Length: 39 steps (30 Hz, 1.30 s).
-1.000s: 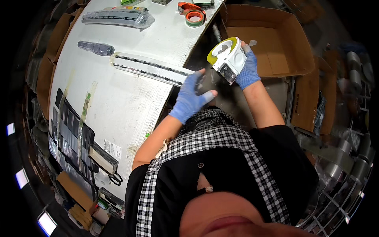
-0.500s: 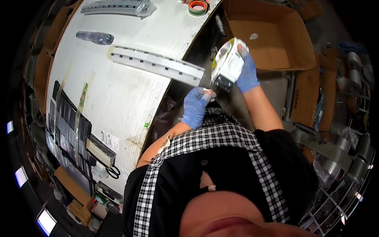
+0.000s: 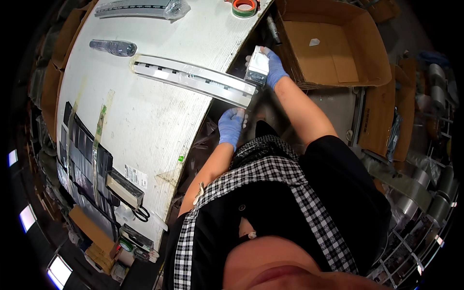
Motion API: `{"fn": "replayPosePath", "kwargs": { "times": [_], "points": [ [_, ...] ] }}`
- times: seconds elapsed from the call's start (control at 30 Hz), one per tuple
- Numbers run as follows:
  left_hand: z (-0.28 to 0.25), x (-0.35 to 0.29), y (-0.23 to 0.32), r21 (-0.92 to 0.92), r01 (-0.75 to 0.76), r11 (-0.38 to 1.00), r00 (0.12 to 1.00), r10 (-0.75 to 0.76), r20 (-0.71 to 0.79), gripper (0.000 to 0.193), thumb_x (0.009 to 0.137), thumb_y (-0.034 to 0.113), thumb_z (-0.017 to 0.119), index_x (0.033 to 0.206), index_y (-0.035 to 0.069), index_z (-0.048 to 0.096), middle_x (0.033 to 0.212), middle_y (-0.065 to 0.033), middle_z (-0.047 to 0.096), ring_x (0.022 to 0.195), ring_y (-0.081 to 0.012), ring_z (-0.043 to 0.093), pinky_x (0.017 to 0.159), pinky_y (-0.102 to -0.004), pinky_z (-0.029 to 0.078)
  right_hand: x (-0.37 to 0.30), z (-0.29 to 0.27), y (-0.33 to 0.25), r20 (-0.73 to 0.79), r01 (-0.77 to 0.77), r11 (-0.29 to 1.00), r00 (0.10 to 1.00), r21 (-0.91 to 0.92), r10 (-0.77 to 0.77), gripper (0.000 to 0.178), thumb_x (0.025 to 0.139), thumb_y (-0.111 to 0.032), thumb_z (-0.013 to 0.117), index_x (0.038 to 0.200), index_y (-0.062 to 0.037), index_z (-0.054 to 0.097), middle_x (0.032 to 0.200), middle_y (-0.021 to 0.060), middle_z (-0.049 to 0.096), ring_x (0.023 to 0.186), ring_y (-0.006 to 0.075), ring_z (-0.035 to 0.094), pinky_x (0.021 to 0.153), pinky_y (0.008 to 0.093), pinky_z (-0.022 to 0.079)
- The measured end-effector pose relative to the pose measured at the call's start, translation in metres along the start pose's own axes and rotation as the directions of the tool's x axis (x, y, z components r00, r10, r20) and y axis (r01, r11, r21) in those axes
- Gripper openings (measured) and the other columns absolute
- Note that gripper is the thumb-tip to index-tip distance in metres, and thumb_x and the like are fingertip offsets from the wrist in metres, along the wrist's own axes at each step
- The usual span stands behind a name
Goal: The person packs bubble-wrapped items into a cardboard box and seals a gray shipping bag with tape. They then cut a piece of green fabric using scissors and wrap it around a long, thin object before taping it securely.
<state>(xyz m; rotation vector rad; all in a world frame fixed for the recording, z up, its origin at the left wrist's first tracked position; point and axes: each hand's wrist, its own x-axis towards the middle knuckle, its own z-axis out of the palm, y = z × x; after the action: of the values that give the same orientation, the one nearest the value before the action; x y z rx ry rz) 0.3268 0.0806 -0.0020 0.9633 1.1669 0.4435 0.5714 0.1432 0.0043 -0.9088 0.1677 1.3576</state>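
Observation:
A long pale grey rail [image 3: 193,81] with dark slots lies across the white table, its right end jutting over the table edge. My right hand [image 3: 275,67], in a blue glove, grips a white boxy hand-held device [image 3: 258,65] with a dark lower end, just beyond the rail's overhanging end. Its exact kind is unclear. My left hand [image 3: 231,126], gloved too, is just below the near corner of that end. Its fingers are curled together; what they hold, if anything, is hidden.
Wrapped parts [image 3: 113,47] lie farther back on the white table [image 3: 150,111], near a tape roll [image 3: 243,7]. Dark strips [image 3: 89,150] and scissors [image 3: 141,213] are at the left. A large cardboard box [image 3: 333,48] stands right of the table; metal rolls [image 3: 442,193] are at far right.
My right hand has moved left and away from me, bringing the white device close to the rail's end. My left hand has shifted slightly left and lower. The rail lies almost where it was.

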Motion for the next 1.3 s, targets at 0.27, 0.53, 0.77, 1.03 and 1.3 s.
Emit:
{"fn": "replayPosePath", "kwargs": {
  "times": [0.27,0.53,0.77,1.03,1.3],
  "points": [
    [-0.037,-0.036,0.119,0.799,-0.564,-0.209,0.539,0.639,0.548,0.075,0.063,0.030,0.079,0.129,0.011,0.048,0.111,-0.0141,0.060,0.104,-0.0340,0.057,0.101,-0.0463,0.040,-0.007,-0.014,0.046,-0.004,0.064,0.998,0.998,-0.010,-0.064,0.059,0.089,-0.065,0.049,0.113,-0.0112,0.056,0.108,0.0213,0.064,0.095,0.0384,0.065,0.082,0.0526,0.054],
    [-0.026,0.054,0.158,0.723,-0.547,-0.421,0.582,0.429,0.690,0.063,0.059,0.024,0.079,0.118,0.016,0.058,0.114,-0.0059,0.061,0.109,-0.0254,0.056,0.103,-0.0427,0.038,-0.142,-0.023,0.148,0.060,-0.191,0.954,0.976,-0.229,0.210,0.055,0.100,-0.050,0.031,0.128,-0.0048,0.047,0.101,0.0170,0.067,0.087,0.0251,0.066,0.074,0.0370,0.055],
    [-0.044,0.052,0.151,0.726,-0.557,-0.403,0.520,0.513,0.683,0.061,0.057,0.020,0.079,0.114,0.018,0.061,0.113,-0.0049,0.061,0.110,-0.0251,0.056,0.104,-0.0447,0.037,-0.139,0.080,-0.026,0.471,0.280,0.960,0.849,-0.014,-0.241,0.097,0.085,-0.078,0.028,0.140,0.0010,0.036,0.130,0.0259,0.052,0.118,0.0383,0.054,0.098,0.0506,0.045],
    [-0.019,0.048,0.165,0.745,-0.541,-0.391,0.631,0.397,0.667,0.062,0.060,0.026,0.079,0.119,0.018,0.060,0.116,-0.0056,0.061,0.111,-0.0249,0.055,0.103,-0.0392,0.036,-0.134,-0.030,0.120,0.286,-0.168,0.972,0.935,-0.161,0.209,0.080,0.091,-0.072,0.023,0.129,-0.0066,0.047,0.112,0.0161,0.063,0.097,0.0281,0.064,0.084,0.0425,0.052],
    [-0.025,0.057,0.153,0.729,-0.527,-0.437,0.599,0.418,0.683,0.058,0.061,0.022,0.077,0.117,0.019,0.062,0.115,-0.0050,0.062,0.109,-0.0241,0.056,0.103,-0.0408,0.036,-0.161,0.095,-0.025,0.357,0.617,0.731,0.779,-0.290,-0.516,0.031,0.080,-0.010,0.070,0.107,-0.0012,0.059,0.089,0.0083,0.068,0.078,0.0178,0.066,0.073,0.0317,0.055]
  ]
}}
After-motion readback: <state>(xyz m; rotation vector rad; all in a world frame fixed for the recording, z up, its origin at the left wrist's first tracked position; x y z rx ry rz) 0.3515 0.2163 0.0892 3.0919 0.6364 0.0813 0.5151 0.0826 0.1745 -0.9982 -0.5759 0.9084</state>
